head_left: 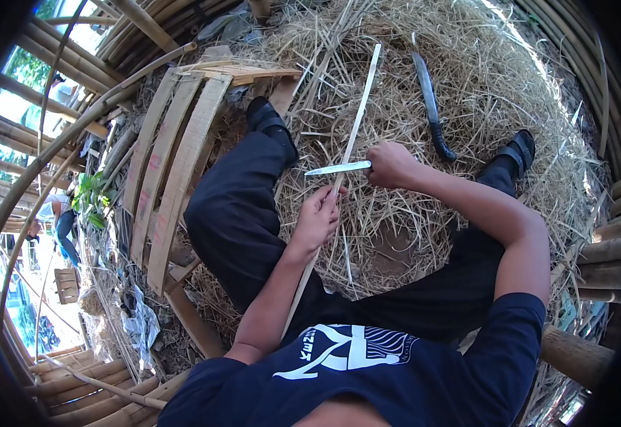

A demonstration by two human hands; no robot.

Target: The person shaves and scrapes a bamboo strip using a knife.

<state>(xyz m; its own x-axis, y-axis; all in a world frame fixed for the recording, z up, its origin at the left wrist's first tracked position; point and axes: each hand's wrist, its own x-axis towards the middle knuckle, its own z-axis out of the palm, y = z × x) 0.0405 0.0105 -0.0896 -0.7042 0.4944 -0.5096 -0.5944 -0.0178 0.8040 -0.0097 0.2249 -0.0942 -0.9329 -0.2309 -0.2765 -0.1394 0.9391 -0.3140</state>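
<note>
A long, pale strip that looks like split bamboo [362, 107] runs from my lap up and away over the straw. My left hand [317, 215] is closed around it near its middle. In my right hand [391, 165] is a knife [337, 169], its handle hidden in my fist. The bright blade points left and lies across the strip just above my left fingers; whether it touches, I cannot tell. A larger machete [428, 92] with a dark wrapped handle lies on the straw beyond my right hand.
Straw and shavings [495, 92] cover the ground between my sandalled feet. A slatted wooden crate [175, 156] stands close on my left. Bamboo poles [581, 349] border the right side, and a bamboo frame [61, 107] rises at left. Another person [60, 220] is in the distance on the left.
</note>
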